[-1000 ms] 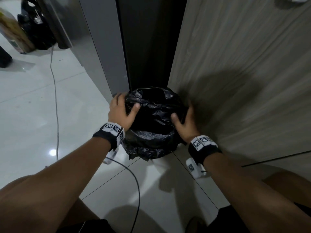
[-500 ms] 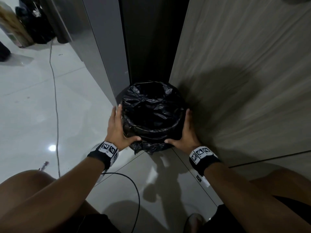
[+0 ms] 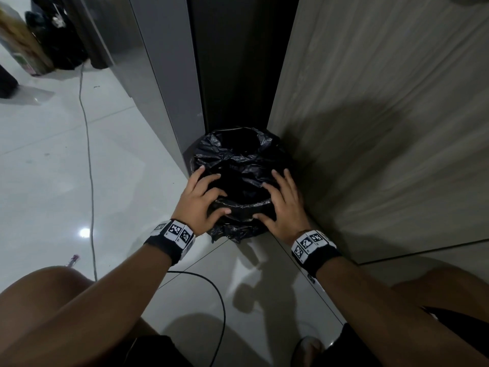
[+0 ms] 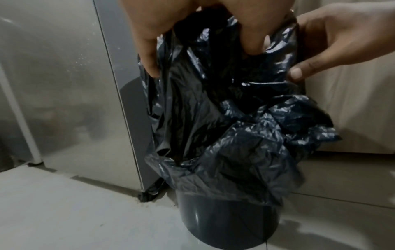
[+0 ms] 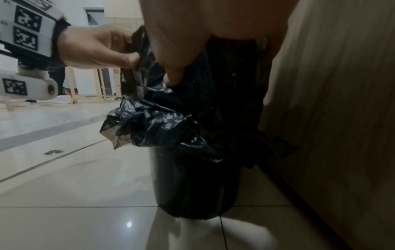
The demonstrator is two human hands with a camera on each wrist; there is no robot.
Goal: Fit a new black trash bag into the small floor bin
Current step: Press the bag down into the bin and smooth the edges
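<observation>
We see the small floor bin (image 4: 228,219) standing upright on the pale glossy tiled floor (image 3: 66,168), its long axis vertical and its mouth facing up, tucked into the corner where a grey metal panel (image 3: 164,88) meets a wood-grain cabinet (image 3: 383,115). The black trash bag (image 3: 238,154) is inside the bin, its crinkled, shiny film folded outward over the rim and hanging in loose bunches down the outer wall; below that overhang the bin's smooth dark plastic shows. Our left hand (image 3: 199,205) grips the bag at the bin's left rim, thumb on the near side and fingers curled over the top into the opening. Our right hand (image 3: 284,207) does the same on the bin's right rim, though its wrist view is dim and we can only say its fingers appear to pinch the film. The cabinet sits just beside the bin's right side and the panel close behind-left; open floor lies in front and to the left, where a thin cable (image 3: 88,154) runs well apart from the bin.
</observation>
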